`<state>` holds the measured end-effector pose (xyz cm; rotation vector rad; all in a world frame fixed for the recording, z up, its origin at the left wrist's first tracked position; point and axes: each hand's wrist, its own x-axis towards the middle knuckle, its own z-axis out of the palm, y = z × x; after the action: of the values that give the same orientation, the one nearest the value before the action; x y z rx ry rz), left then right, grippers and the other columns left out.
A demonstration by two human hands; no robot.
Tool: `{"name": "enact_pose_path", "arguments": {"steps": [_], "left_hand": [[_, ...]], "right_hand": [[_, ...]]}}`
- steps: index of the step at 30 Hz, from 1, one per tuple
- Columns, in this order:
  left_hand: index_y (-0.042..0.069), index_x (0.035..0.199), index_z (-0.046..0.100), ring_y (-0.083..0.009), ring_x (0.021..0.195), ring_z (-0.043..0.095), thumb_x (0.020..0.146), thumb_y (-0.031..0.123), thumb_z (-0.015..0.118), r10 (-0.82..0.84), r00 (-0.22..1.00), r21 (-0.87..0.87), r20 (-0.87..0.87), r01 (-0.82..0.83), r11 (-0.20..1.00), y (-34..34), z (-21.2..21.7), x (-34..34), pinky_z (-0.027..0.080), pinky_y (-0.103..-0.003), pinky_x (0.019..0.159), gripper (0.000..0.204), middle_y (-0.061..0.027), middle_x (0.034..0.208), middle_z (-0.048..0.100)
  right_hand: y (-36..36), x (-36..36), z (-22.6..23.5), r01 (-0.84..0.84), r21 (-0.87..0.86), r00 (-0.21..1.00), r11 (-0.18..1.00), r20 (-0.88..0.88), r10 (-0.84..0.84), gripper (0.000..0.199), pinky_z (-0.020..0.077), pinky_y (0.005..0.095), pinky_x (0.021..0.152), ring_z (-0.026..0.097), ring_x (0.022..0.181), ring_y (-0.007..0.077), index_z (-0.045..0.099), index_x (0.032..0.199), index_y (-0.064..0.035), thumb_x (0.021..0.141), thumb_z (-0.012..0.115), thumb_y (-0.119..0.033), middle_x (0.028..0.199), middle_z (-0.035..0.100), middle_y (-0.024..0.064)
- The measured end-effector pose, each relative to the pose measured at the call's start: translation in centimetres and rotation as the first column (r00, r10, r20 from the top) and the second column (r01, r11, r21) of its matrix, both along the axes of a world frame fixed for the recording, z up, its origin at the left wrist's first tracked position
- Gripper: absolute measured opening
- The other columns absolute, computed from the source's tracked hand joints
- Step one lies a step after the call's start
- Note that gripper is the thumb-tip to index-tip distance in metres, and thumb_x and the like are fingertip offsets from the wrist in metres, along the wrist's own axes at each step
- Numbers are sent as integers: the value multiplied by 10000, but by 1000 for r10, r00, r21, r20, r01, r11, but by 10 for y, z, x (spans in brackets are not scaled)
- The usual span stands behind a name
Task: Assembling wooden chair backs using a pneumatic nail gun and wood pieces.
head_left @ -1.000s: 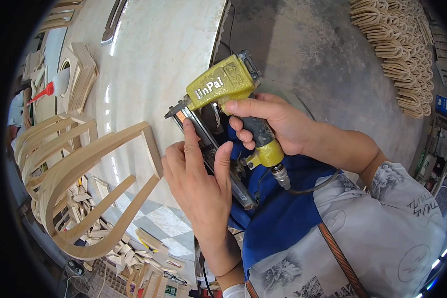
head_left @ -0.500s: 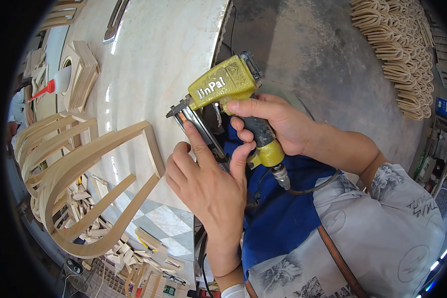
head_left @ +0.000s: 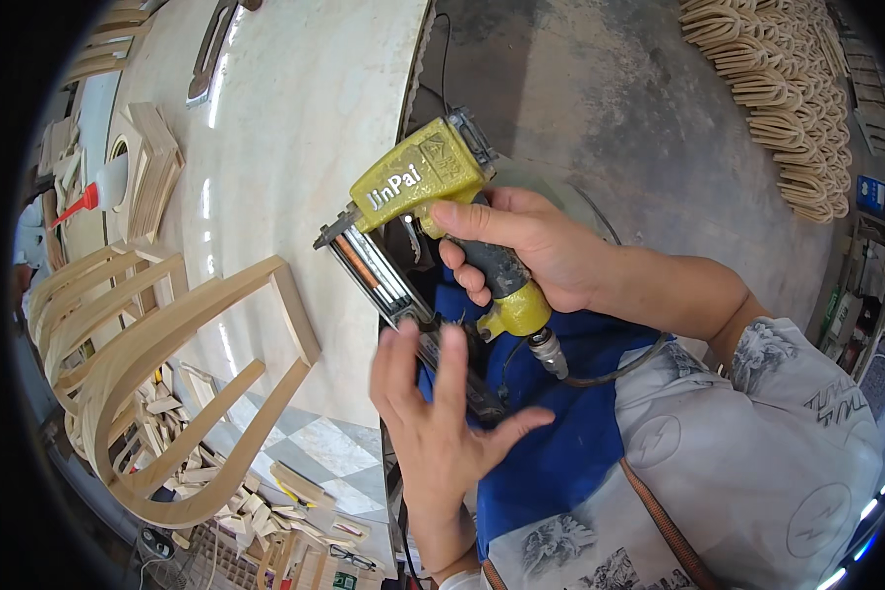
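A yellow pneumatic nail gun point(head_left: 418, 177) is held over my lap, its nose pointing left. My right hand point(head_left: 531, 241) wraps round its black grip, the thumb lying along the upper part of the handle. The magazine point(head_left: 374, 270) is slid open, and a copper-coloured strip of fasteners point(head_left: 356, 254) shows inside. My left hand point(head_left: 428, 413) is just below the magazine's lower end, fingers spread and slightly blurred, with nothing in it. An air hose point(head_left: 600, 379) runs from the metal coupling point(head_left: 549, 352) at the grip's base.
Curved wooden frames point(head_left: 192, 492) stand along the left of the pale table point(head_left: 305, 128). Behind them are stacked wooden pieces point(head_left: 150, 172) and a white bottle with a red nozzle point(head_left: 108, 185). Wood offcuts point(head_left: 256, 506) lie lower left. Bent wooden parts point(head_left: 772, 108) are piled far right.
My left hand has moved down from the nail gun's nose along the magazine, its fingers spreading. More of the copper-coloured strip shows. The gun has shifted slightly left.
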<state>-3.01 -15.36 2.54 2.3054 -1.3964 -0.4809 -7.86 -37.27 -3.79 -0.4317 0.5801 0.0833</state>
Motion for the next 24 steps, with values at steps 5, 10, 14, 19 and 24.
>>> {"name": "enact_pose_path", "arguments": {"steps": [5,10,14,19,24], "left_hand": [[130,1613,409,-466,1453,398,559,461,1016,44,995,6,-85,-44,999,52,-30,-12,420,-555,1149,1260,-272,1586,333],[132,1593,424,-453,1471,390,692,442,955,153,988,-238,-25,-154,959,69,-60,-23,408,-568,1157,1090,-248,1602,354],[138,1575,434,-455,1497,362,787,455,893,283,929,-412,237,-168,896,40,-74,0,337,-627,1195,966,-227,1588,410],[118,1526,473,-466,1476,385,812,453,884,241,931,-391,273,-121,912,30,-80,-2,349,-628,1189,889,-221,1565,450],[18,1409,528,-342,1249,539,780,395,943,450,877,-586,170,-277,761,55,-73,3,453,-480,1075,842,-158,1371,542]], "right_hand": [[0,1,1,7,-52,1000,999,18,-6,396,541,274,581,632,690,95,615,1166,-31,1037,705,-395,888,648,34],[2,-2,9,-90,-188,996,978,-11,90,455,543,291,546,603,614,100,573,1170,-30,1073,618,-472,830,616,38],[10,1,5,-156,-299,988,941,-48,148,461,529,291,519,581,587,98,561,1128,-43,1078,593,-500,796,584,25],[-2,9,9,-158,-298,987,941,-86,139,425,509,293,505,557,592,85,574,1075,-77,1064,620,-499,785,565,0],[3,8,10,-197,-223,979,955,-102,178,393,491,274,510,538,569,78,548,1135,-104,1087,583,-493,753,525,-28]]}}
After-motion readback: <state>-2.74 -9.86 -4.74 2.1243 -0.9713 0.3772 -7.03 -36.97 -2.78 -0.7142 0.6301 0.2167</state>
